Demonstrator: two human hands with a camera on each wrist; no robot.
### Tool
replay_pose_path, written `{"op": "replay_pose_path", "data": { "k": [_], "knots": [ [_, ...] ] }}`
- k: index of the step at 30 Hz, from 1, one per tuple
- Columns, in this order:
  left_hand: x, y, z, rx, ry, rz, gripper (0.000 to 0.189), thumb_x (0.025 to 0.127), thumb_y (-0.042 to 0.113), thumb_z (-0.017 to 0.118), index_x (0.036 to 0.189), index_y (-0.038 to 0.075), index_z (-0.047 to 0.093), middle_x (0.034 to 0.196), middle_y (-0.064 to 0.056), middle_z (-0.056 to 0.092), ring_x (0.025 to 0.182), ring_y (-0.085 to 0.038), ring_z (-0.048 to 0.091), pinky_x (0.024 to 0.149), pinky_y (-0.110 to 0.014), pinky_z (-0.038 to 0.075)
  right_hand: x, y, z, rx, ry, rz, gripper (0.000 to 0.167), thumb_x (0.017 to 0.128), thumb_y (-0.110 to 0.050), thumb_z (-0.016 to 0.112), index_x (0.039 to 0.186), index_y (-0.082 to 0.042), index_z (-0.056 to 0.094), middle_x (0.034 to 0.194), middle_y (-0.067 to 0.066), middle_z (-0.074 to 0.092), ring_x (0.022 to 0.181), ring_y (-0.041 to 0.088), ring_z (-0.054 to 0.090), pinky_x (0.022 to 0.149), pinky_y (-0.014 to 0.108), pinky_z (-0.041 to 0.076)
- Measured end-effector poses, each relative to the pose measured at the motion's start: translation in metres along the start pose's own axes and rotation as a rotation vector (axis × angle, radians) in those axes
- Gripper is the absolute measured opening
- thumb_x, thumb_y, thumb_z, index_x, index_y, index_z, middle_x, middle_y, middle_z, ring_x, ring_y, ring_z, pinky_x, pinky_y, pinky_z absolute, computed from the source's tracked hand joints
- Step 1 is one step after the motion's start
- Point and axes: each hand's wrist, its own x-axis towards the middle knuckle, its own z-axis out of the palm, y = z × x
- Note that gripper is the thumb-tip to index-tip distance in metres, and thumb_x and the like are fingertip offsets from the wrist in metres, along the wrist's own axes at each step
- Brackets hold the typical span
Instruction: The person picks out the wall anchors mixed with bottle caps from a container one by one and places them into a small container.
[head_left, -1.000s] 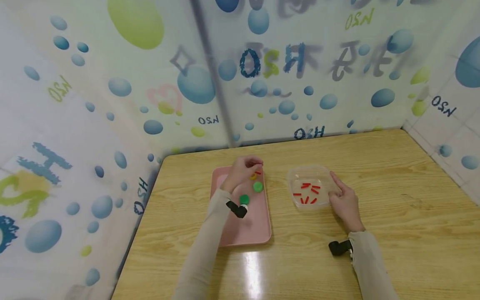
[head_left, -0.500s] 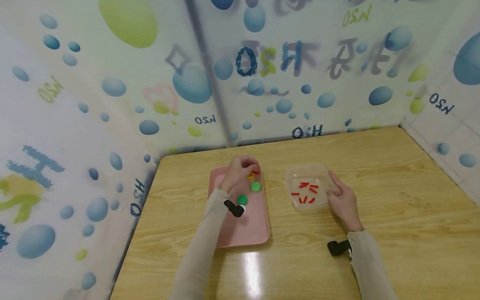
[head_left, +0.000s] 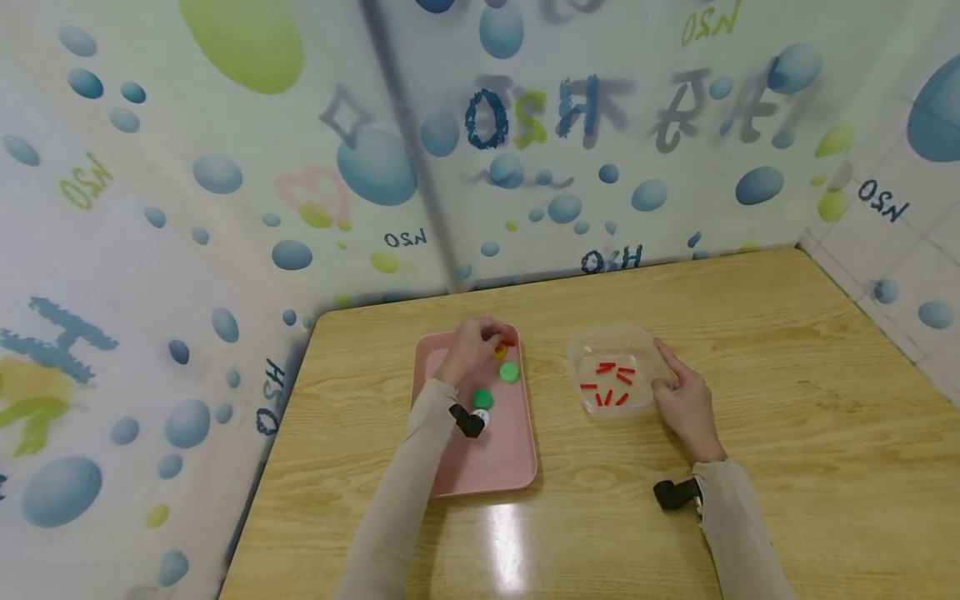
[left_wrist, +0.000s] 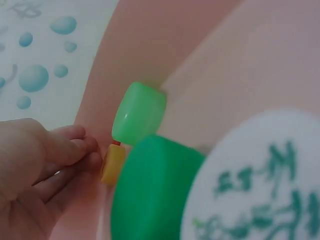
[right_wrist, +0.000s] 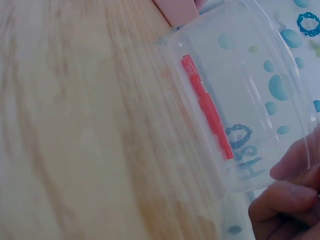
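My left hand [head_left: 468, 348] reaches into the far end of a pink tray [head_left: 487, 458], fingers bent and tips close together. In the head view a short red stick [head_left: 507, 342] lies right at its fingertips, beside a yellow ring-shaped piece [head_left: 499, 352]; I cannot tell whether the stick is pinched. A light green cap [head_left: 509, 372] sits nearby, with a dark green cap [head_left: 482, 400] and a white round piece [head_left: 482, 418] nearer me. My right hand [head_left: 686, 412] grips the right side of a clear plastic container [head_left: 581, 354] holding several red sticks [right_wrist: 207, 107].
Both tray and container rest on a wooden table [head_left: 615, 508], side by side with a strip of tabletop between them. Patterned sheeting [head_left: 420, 167] rises along the back and left edges. Each wrist carries a small black camera [head_left: 675, 494].
My left hand lowers slightly at the tray's far end, and the red stick at its fingertips has turned a little. My right hand stays on the container. The whole view shifts slightly.
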Motion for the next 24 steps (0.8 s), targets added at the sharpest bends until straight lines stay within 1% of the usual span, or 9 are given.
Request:
{"op": "replay_pose_path", "data": {
  "k": [2,5,7,9,12,16,20,23,24],
  "knots": [
    [-0.002,0.001,0.0,0.01,0.001,-0.033,0.02,0.101,0.007,0.061,0.107,0.017,0.078,0.109,0.001,0.074,0.101,-0.019,0.066,0.089,-0.032,0.058,0.0,0.0,0.0,0.0,0.001,-0.003,0.07,0.09,0.0,0.047,0.155,-0.025,0.042,0.049,-0.013,0.03,0.041,0.004,0.027,0.04,0.023,0.029],
    [-0.005,0.004,0.002,0.061,0.005,-0.053,0.021,0.102,0.008,0.061,0.111,0.018,0.077,0.113,0.001,0.072,0.106,-0.02,0.063,0.094,-0.035,0.057,0.0,-0.001,0.0,-0.006,0.005,-0.007,0.069,0.09,0.0,0.047,0.155,-0.024,0.042,0.049,-0.013,0.029,0.041,0.004,0.026,0.04,0.023,0.029],
    [-0.006,0.006,0.004,0.105,0.006,-0.052,0.021,0.102,0.009,0.06,0.111,0.017,0.076,0.114,0.001,0.071,0.107,-0.02,0.062,0.096,-0.036,0.056,0.0,-0.001,0.0,-0.009,0.008,-0.005,0.069,0.09,-0.001,0.047,0.155,-0.025,0.043,0.049,-0.013,0.029,0.041,0.004,0.026,0.04,0.023,0.028],
    [-0.007,0.007,0.005,0.155,0.009,-0.029,0.02,0.103,0.009,0.059,0.111,0.016,0.076,0.112,0.0,0.072,0.107,-0.02,0.063,0.097,-0.037,0.056,0.0,-0.001,0.0,-0.008,0.009,-0.001,0.069,0.09,-0.001,0.047,0.155,-0.025,0.043,0.049,-0.013,0.029,0.041,0.004,0.026,0.04,0.023,0.028],
    [-0.008,0.009,0.007,0.19,0.003,-0.022,0.021,0.104,0.008,0.057,0.109,0.016,0.075,0.111,0.0,0.072,0.106,-0.019,0.062,0.097,-0.038,0.055,0.0,-0.001,0.0,-0.002,0.008,0.003,0.069,0.09,-0.001,0.047,0.155,-0.025,0.043,0.049,-0.013,0.029,0.041,0.004,0.026,0.04,0.023,0.028],
    [-0.011,0.011,0.007,0.151,0.008,-0.072,0.023,0.103,0.004,0.056,0.111,0.016,0.074,0.115,0.001,0.07,0.11,-0.019,0.061,0.099,-0.04,0.054,0.0,0.001,0.0,0.005,0.002,0.006,0.069,0.09,-0.001,0.047,0.155,-0.025,0.042,0.05,-0.013,0.029,0.041,0.004,0.026,0.04,0.023,0.028],
    [-0.014,0.011,0.006,0.027,0.026,-0.136,0.024,0.103,0.005,0.055,0.112,0.014,0.075,0.12,0.001,0.068,0.116,-0.021,0.061,0.102,-0.042,0.052,0.0,0.002,0.001,0.005,0.004,0.0,0.069,0.091,-0.001,0.047,0.155,-0.025,0.042,0.05,-0.013,0.029,0.041,0.004,0.026,0.04,0.023,0.028],
    [-0.013,0.009,0.005,-0.005,0.03,-0.131,0.025,0.103,0.004,0.055,0.111,0.014,0.076,0.119,0.002,0.07,0.117,-0.021,0.062,0.102,-0.042,0.052,0.0,0.002,0.001,0.001,0.009,-0.004,0.069,0.09,0.0,0.047,0.155,-0.024,0.043,0.049,-0.013,0.029,0.041,0.004,0.026,0.04,0.023,0.028],
    [-0.013,0.008,0.005,0.006,0.031,-0.125,0.025,0.103,0.003,0.056,0.111,0.014,0.077,0.117,0.003,0.071,0.116,-0.02,0.063,0.101,-0.042,0.053,0.0,0.002,0.001,0.0,0.009,-0.004,0.069,0.09,0.0,0.047,0.155,-0.024,0.043,0.049,-0.013,0.029,0.041,0.004,0.026,0.04,0.023,0.028]
  ]
}}
